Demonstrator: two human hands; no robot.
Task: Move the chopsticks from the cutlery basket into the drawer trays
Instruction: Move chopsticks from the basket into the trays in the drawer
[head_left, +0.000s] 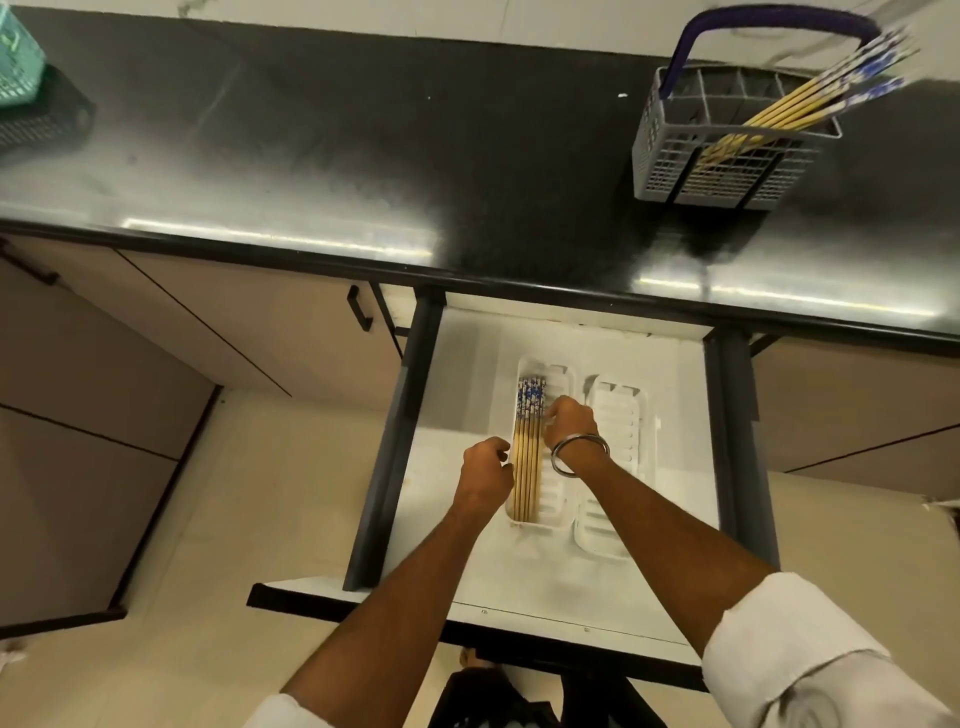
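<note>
We are standing over the open white drawer (670, 364) with dark side rails, below the glossy black worktop (311, 156). Two white ribbed plastic trays lie side by side in it, long ways pointing away from us. The left tray (558, 499) holds a neat row of bamboo chopsticks with blue-and-white patterned tops (527, 452), patterned ends at the far end, pushed against the tray's left wall, we judge so that more will fit beside them. The right tray (618, 415) looks bare.

Our left hand (485, 475) sits at the left edge of that tray, fingers curled loosely, just touching or very near the sticks at mid-length; it seems to steady the row from that side. Our right hand (571, 421), a metal bangle (579, 454) on its wrist, reaches in from the right with fingers bent down and tips at the patterned part of the sticks, nudging or squaring them. Neither hand looks to be clamped around anything, though the fingertips are too small to tell for sure.

Far right on the worktop stands the grey plastic cutlery basket with a blue handle (727, 156), and a second bundle of matching chopsticks (810, 101) leans out of it to the right. So we judge the job is partly done.
</note>
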